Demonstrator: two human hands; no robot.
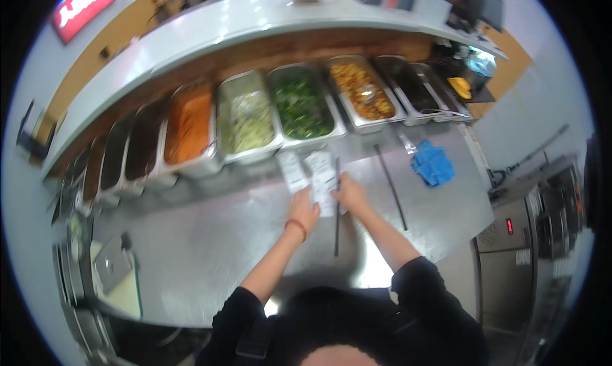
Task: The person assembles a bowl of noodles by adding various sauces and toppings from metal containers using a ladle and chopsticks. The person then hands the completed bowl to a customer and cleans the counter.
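Observation:
Two white printed paper slips, a left slip (pixel 292 169) and a right slip (pixel 323 175), extend side by side over the steel worktop (pixel 210 238), below the food pans. My left hand (pixel 305 211), with a reddish band at the wrist, is closed at the lower end of the left slip, its thumb towards the right slip. My right hand (pixel 349 192) is closed at the right slip's right edge. A thin black rod (pixel 337 235) runs past my right fingertips; whether they touch it I cannot tell. Another black rod (pixel 391 189) lies farther right.
Along the back stand metal pans, among them an orange-filled pan (pixel 189 127), a pale shredded-vegetable pan (pixel 250 120), chopped greens (pixel 299 108) and a diced mix (pixel 361 92). A crumpled blue cloth (pixel 433 164) lies right. A cutting board (pixel 131 296) holds a cleaver-like blade (pixel 113 266) at left.

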